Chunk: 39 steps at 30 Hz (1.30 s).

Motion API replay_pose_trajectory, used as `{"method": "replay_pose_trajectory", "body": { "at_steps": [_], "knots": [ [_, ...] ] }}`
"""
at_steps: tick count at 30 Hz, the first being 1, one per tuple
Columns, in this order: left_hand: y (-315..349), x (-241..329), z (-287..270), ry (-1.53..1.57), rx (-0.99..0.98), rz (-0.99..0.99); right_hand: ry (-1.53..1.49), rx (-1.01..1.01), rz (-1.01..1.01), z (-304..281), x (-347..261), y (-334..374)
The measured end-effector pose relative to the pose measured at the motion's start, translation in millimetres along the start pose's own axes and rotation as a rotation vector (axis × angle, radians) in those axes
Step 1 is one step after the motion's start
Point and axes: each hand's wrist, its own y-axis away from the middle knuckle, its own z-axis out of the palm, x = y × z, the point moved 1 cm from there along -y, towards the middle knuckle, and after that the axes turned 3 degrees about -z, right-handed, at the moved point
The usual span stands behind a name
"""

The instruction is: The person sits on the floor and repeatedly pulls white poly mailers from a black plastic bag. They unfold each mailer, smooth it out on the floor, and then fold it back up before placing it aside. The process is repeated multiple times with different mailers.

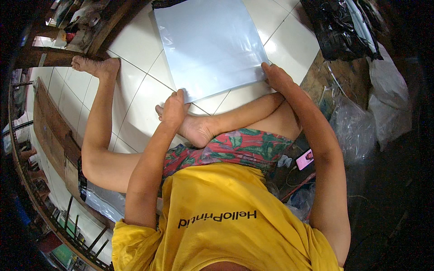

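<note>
A large, glossy, pale blue plastic sheet [210,43] stretches over the white tiles in front of me. It may be a flat bag or several layers; I cannot tell. My left hand [173,108] pinches its near left corner, thumb on top. At the near right corner, my right hand [279,77] grips the same edge between thumb and fingers. The near edge is pulled fairly straight between both hands, just beyond my folded leg. Most of the fingers are hidden beneath the plastic. A strip of black plastic [168,3] shows at the sheet's far left end.
Black plastic packaging [339,29] lies at the far right, with clear plastic bags [355,122] nearer me. A lit phone [305,159] rests by my right thigh. Wooden framing [110,27] stands at the far left, and a brown board [53,135] lies along the left side.
</note>
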Motion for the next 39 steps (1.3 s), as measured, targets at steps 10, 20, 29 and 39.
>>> {"method": "replay_pose_trajectory", "body": {
  "at_steps": [10, 20, 29, 39],
  "knots": [
    [-3.5, 5.2, -23.6, 0.062, -0.232, -0.163, 0.139, 0.016, 0.041, -3.1, 5.5, -2.0],
    [-42.2, 29.3, -29.4, -0.118, 0.083, 0.640, 0.208, 0.173, -0.265, -11.5, -83.1, -51.3],
    [-65.0, 24.8, 16.2, -0.295, -0.083, 0.770, 0.204, 0.218, -0.291, -3.1, -84.2, -43.7],
    [-73.1, 20.6, 31.9, -0.365, -0.384, 0.629, -0.122, 0.404, -0.408, 42.2, -187.3, -67.7]
  ]
}}
